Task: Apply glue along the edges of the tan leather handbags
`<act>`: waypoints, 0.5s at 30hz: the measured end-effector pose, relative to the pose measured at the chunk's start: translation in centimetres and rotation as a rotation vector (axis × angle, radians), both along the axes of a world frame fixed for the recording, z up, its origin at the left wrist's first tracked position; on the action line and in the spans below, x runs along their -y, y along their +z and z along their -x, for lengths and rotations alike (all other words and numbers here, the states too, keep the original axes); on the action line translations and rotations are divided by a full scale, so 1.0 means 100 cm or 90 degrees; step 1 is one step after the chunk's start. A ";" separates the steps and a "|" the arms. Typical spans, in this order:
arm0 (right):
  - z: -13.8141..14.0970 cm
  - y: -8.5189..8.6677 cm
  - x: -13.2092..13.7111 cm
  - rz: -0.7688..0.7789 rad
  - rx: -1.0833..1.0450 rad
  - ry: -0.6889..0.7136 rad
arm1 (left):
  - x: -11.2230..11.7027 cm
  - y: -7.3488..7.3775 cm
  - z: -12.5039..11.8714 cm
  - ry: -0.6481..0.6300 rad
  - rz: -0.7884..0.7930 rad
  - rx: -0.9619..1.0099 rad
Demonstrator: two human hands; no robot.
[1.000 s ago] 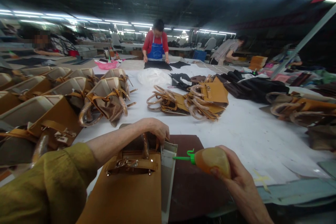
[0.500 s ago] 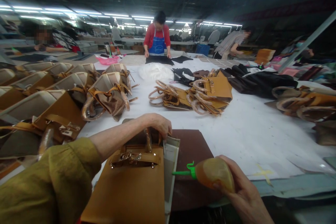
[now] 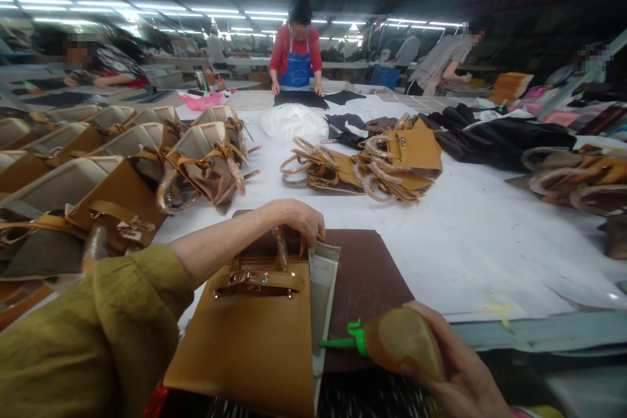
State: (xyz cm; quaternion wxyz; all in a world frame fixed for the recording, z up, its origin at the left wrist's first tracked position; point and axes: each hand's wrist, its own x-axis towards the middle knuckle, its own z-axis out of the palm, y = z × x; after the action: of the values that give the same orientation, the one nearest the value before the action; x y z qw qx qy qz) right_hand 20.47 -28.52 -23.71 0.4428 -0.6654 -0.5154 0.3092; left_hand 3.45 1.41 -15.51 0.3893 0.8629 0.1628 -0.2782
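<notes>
A tan handbag [image 3: 264, 339] with metal fittings and a plastic-wrapped handle lies in front of me, over a dark brown board [image 3: 362, 268]. My left hand [image 3: 304, 222] reaches across it and grips the bag's top edge by the open side, fingers bent down and partly hidden. In my right hand [image 3: 453, 366] is a glue bottle [image 3: 404, 343], amber and see-through, tipped sideways. Its green nozzle points left, with the tip at the pale lining edge [image 3: 324, 313] along the bag's right side.
Rows of half-made tan bags [image 3: 117, 189] stand at left. A pile of bag parts [image 3: 392, 157] lies mid-table, more bags [image 3: 582, 183] at right. Black fabric [image 3: 509, 137] and a pink basket [image 3: 200, 101] are farther back. A person in a blue apron [image 3: 296, 68] works across the table.
The glue bottle's tip has moved down along the bag's side edge, toward me. My left hand keeps its hold on the bag. The whole view has shifted slightly.
</notes>
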 end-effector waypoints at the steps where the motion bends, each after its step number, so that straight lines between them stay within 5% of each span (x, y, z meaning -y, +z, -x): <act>1: 0.000 -0.002 0.002 0.005 -0.003 0.000 | -0.001 -0.001 0.000 0.001 0.005 -0.019; 8: 0.001 -0.011 0.008 0.039 -0.036 -0.028 | 0.006 0.011 -0.002 -0.004 -0.016 -0.073; 15: 0.011 0.019 -0.001 0.100 -0.249 -0.094 | 0.030 0.069 0.000 -0.038 -0.162 -0.039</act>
State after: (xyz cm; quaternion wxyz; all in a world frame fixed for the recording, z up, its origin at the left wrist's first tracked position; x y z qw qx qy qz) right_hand 19.36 -28.39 -21.77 0.5023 -0.6611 -0.3442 0.4385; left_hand 3.46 -1.56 -8.62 0.2629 0.9008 0.1832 -0.2931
